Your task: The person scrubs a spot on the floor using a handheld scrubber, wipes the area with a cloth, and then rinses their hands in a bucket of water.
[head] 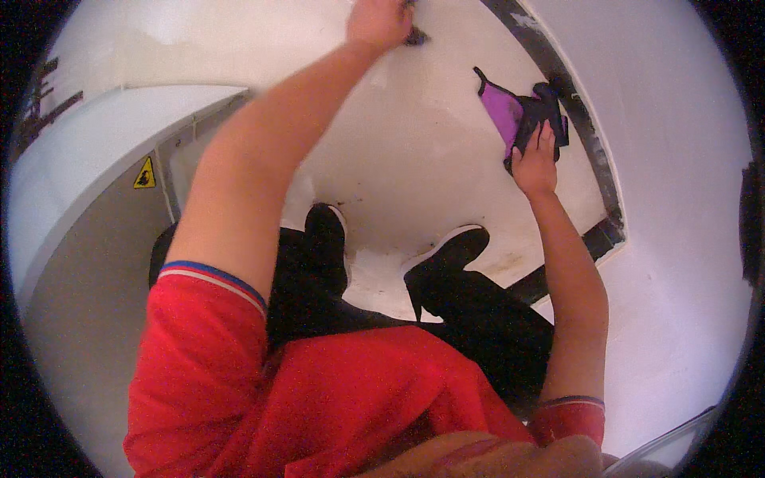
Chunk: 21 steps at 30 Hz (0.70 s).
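My left hand (378,23) reaches far out at the top edge and is closed around a small dark object (416,37). Most of that object is covered by my fingers, so its kind is unclear. On the right, my right hand (536,167) lies with extended fingers on a purple and black fabric article (502,110). This article has dark edging and a thin loop at its upper left corner. It rests on the pale, smudged floor (382,131), near the dark border strip.
My black shoes (327,233) stand on the floor between my arms. A dark strip (583,119) runs along the foot of the white wall (675,179) at right. To the left is a white-topped unit (137,113) with a yellow warning sticker (144,174).
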Tool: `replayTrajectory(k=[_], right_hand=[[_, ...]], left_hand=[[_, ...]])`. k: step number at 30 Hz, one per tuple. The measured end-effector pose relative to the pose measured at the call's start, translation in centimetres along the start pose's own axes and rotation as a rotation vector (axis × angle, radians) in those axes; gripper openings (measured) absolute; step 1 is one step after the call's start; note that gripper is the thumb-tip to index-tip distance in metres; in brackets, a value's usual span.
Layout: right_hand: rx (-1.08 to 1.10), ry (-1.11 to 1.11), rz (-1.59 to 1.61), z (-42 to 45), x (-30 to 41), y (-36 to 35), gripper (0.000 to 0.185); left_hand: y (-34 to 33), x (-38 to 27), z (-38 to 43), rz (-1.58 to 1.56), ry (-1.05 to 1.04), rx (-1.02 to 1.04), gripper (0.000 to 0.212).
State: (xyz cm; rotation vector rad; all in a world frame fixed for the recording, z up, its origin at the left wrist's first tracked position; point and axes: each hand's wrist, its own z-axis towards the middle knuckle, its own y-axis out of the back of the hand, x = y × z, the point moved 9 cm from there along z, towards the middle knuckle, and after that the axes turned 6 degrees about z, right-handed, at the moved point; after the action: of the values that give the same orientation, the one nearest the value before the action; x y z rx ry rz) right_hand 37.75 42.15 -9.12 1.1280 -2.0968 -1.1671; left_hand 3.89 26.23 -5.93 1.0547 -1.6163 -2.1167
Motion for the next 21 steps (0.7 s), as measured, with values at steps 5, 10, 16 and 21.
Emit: replayTrajectory(k=[5,10,16,21], right_hand=[[-0.022,-0.019,0.030,0.1,0.1,0.9,0.070],[0.048,-0.025,-0.042,-0.4,1.5,1.5,0.071],[0.121,-0.006,0.065,-0.7,0.4,0.9,0.077],[0.042,-0.013,0.072,-0.1,0.5,1.1,0.083]], left_hand=[[1.5,0.6,0.9,0.147,-0.046,0.154,0.067],[-0.9,-4.9,-1.2,-0.040,0.012,-0.101,0.051],[-6.0,-15.5,-5.2,0.094,-0.351,0.021,0.042],[-1.3,-6.8,1.2,0.383,-0.197,0.000,0.039]])
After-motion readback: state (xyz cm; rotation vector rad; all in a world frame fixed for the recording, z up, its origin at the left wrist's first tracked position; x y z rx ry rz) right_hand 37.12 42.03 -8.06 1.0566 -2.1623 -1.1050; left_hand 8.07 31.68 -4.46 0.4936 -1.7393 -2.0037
